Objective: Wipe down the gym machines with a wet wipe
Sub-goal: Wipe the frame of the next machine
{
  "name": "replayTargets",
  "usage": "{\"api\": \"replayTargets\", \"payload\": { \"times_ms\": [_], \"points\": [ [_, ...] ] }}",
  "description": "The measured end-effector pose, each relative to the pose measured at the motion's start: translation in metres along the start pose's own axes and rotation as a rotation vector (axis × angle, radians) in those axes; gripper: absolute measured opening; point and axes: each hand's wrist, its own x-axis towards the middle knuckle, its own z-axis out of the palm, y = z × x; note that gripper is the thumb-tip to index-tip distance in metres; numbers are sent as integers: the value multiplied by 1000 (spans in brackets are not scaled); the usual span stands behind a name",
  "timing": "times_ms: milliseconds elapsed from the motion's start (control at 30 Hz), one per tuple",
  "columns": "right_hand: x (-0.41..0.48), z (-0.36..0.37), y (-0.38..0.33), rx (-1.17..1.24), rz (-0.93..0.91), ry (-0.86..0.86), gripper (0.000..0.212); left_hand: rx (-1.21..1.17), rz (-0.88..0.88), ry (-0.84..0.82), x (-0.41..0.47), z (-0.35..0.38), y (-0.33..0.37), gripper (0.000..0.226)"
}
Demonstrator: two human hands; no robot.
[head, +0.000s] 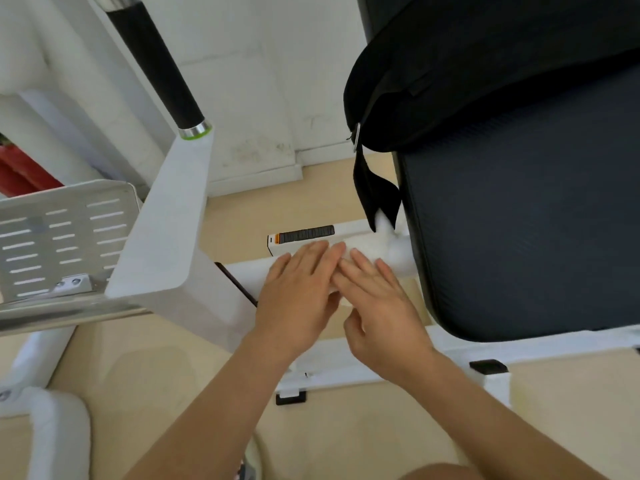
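Bright, soft blur, wide-angle edge warping.

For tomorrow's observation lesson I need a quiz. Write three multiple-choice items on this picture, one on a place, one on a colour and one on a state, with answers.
1. Where do the left hand and right hand rest?
A) on the white frame bar beside the dark seat pad
B) on top of the seat pad
C) in the air, touching nothing

2. What colour is the ring at the end of the black handle?
A) red
B) green
C) blue

3. How do the left hand's fingers lie?
A) curled in a fist
B) wrapped round the handle
C) stretched flat

Answers:
1 A, both hands lie on the bar next to the pad.
2 B, the ring shows bright green.
3 C, the fingers are straight across the bar.
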Motion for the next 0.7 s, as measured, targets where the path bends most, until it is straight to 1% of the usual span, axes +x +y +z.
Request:
{"api": "replayTargets", "payload": {
  "times_ms": [33, 67, 133, 200, 233, 267, 333, 400, 433, 467, 500, 567, 633, 700],
  "points": [
    [-7, 2, 1, -30, 18, 30, 68, 30, -15, 17, 1, 0, 1, 64],
    [-12, 4, 2, -64, 34, 40, 67, 61, -44, 1, 3, 0, 0, 63],
    [-17, 8, 4, -156, 49, 29, 66, 122, -124, -79, 9, -5, -4, 69],
    [-16, 11, 5, -213, 54, 36, 68, 168, -183, -156, 15, -12, -3, 81],
    [-14, 12, 4, -215, 57, 44, 68, 177, -164, -159, 17, -13, 3, 87],
    [-13, 12, 3, -195, 65, 52, 69, 186, -104, -130, 18, -13, 11, 89],
    [-15, 9, 4, -114, 87, 77, 67, 189, 56, -47, 21, -5, 27, 81],
    [-30, 5, 7, -85, 85, 129, 63, 185, 124, 11, 32, 7, 35, 63],
    [-41, 3, 7, -87, 63, 140, 61, 192, 123, 9, 41, 9, 37, 54],
    [-51, 2, 6, -83, 36, 130, 59, 203, 103, -29, 51, 9, 40, 48],
    [-59, 2, 5, -70, 17, 112, 56, 203, 77, -69, 59, 6, 42, 45],
    [-64, 3, 4, -3, 38, 100, 52, 172, 47, -127, 72, 4, 44, 46],
    [-62, 6, 1, 97, 99, 136, 50, 123, 28, -171, 78, 7, 45, 48],
    [-61, 10, -3, 136, 131, 178, 48, 66, 4, -196, 78, 8, 45, 49]
  ]
}}
